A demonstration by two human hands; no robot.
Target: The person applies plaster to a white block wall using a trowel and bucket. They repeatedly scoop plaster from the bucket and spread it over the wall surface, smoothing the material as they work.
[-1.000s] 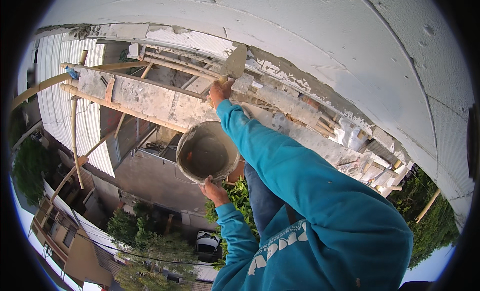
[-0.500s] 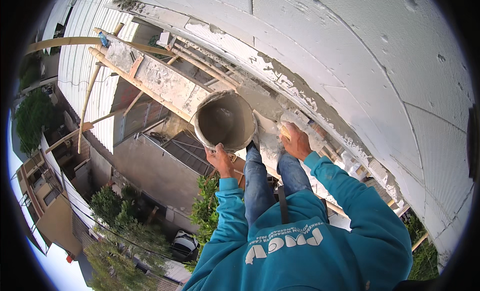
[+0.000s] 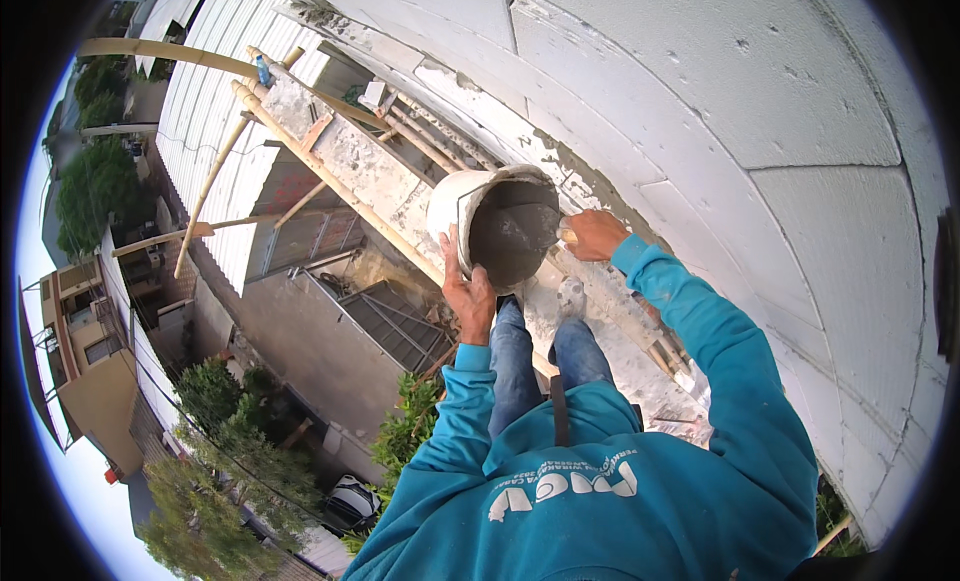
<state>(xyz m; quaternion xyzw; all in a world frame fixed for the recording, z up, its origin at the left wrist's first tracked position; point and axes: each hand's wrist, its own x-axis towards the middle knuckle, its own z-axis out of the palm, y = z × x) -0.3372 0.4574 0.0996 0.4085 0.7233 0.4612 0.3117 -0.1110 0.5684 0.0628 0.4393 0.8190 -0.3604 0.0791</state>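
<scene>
Left hand point(image 3: 470, 299): fingers grasp the bucket point(image 3: 449, 205), held tilted, presumably to present its mouth to the trowel point(image 3: 568, 234). Right hand point(image 3: 598, 235): fingers clasp the trowel's handle at the bucket's right rim, blade inside.

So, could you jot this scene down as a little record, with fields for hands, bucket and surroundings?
Left hand: holding the bucket at its rim
Right hand: gripping a trowel by its handle, blade in the bucket's mouth
Bucket: whitish, tilted
Contents: wet grey mix
Sleeves: teal
Right side: pale block wall
Ahead: stained walkway, bamboo poles
</scene>
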